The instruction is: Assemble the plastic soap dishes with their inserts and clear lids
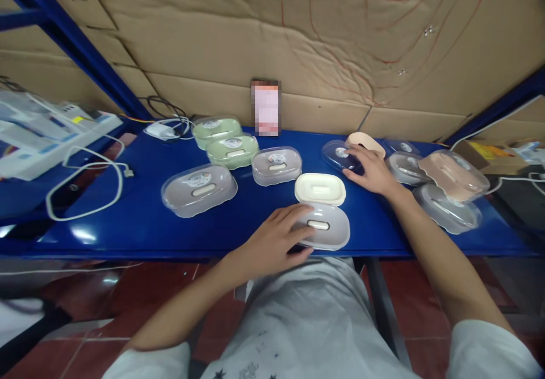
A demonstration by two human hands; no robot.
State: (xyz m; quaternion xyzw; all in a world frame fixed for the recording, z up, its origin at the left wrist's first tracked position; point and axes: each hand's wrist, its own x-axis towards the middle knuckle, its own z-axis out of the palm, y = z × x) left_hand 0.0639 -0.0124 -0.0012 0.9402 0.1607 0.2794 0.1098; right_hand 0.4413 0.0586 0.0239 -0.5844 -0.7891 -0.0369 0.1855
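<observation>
My left hand lies with fingers spread over the left end of a grey oval box at the table's front edge. A pale slot shows in the middle of this box. My right hand has its thumb and fingers about the right end of a clear oval lid with a round sticker. Just behind that hand is a peach oval tray, partly covered by it. Between my hands, touching or nearly touching the grey box, sits a cream oval tray with a raised bar.
Left on the blue table stand green lidded boxes and grey lidded boxes. At right, a peach lidded box leans on grey ones. A phone stands against the cardboard; a white cable loops at left.
</observation>
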